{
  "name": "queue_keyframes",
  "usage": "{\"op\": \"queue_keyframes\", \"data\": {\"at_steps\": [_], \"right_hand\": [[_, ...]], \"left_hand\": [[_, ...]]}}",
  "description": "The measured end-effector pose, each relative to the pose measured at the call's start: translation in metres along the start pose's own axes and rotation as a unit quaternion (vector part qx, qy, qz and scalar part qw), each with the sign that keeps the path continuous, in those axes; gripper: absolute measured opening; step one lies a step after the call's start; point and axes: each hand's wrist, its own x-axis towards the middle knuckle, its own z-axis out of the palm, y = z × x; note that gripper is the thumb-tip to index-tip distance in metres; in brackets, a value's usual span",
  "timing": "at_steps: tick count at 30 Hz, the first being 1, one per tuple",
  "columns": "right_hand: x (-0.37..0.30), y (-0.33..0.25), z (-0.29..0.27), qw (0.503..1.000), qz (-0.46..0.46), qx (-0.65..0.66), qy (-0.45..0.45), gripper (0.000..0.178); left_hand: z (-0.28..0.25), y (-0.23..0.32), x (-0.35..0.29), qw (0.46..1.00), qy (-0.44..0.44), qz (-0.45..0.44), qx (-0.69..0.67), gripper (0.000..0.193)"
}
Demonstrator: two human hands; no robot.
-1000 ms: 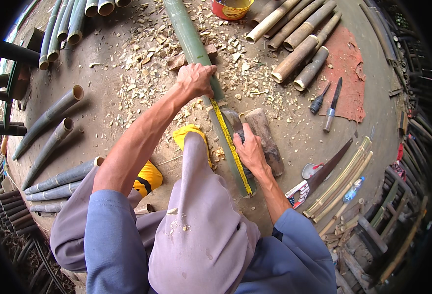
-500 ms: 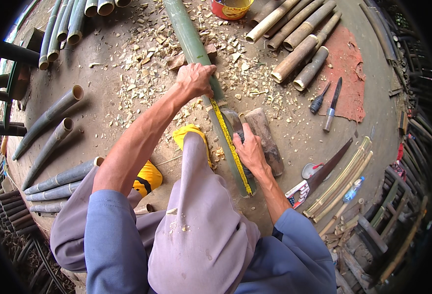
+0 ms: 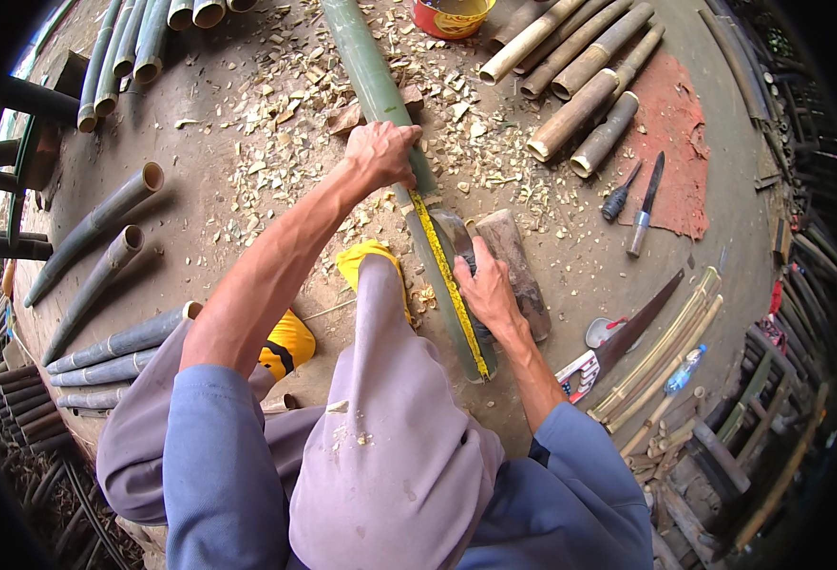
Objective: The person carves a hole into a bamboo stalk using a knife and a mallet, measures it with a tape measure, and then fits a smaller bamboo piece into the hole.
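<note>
1. While the left hand (image 3: 380, 152) presses down on a long green bamboo pole (image 3: 373, 85), its fingers are curled over the pole at the far end of a yellow measuring tape (image 3: 449, 285).
2. That tape lies along the pole's top, running from the left hand toward 6 o'clock as far as the pole's cut end.
3. At about 3 o'clock of the tape, the right hand (image 3: 485, 290) rests against the pole's side, fingers together and pressed flat; whether they pinch the tape cannot be told.
4. Just beyond the right hand lies a short wooden block (image 3: 518, 266), touching or nearly touching the pole.
5. At 12 o'clock stands a red and yellow bucket (image 3: 452, 17); its contents are cut off by the frame edge.
6. Pale wood chips (image 3: 285, 123) litter the concrete floor (image 3: 190, 228) around the pole.
7. At 2 o'clock lie brown bamboo sections (image 3: 580, 66) side by side, with a reddish mat (image 3: 680, 142) beside them carrying a knife (image 3: 645, 204) and a dark-handled tool (image 3: 618, 195).
8. At 4 o'clock a saw (image 3: 632, 332) lies next to split bamboo strips (image 3: 665, 351).
9. At 9 o'clock more grey-green bamboo poles (image 3: 95, 228) rest on the floor.
</note>
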Motion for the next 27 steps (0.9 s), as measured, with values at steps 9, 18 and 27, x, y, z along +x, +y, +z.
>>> {"op": "queue_keyframes", "data": {"at_steps": [9, 18, 27], "right_hand": [[-0.001, -0.0001, 0.0008, 1.0, 0.015, 0.01, 0.007, 0.027], [0.0026, 0.0003, 0.0036, 0.998, 0.05, 0.034, -0.016, 0.027], [0.0048, -0.0027, 0.0014, 0.999, 0.04, 0.017, -0.017, 0.029]], "left_hand": [[0.0004, -0.0001, 0.001, 1.0, -0.002, -0.002, 0.005, 0.051], [0.0007, -0.0006, 0.0006, 1.0, 0.0, 0.001, -0.003, 0.051], [0.0028, -0.0024, 0.0006, 1.0, 0.013, 0.01, 0.0, 0.051]]}}
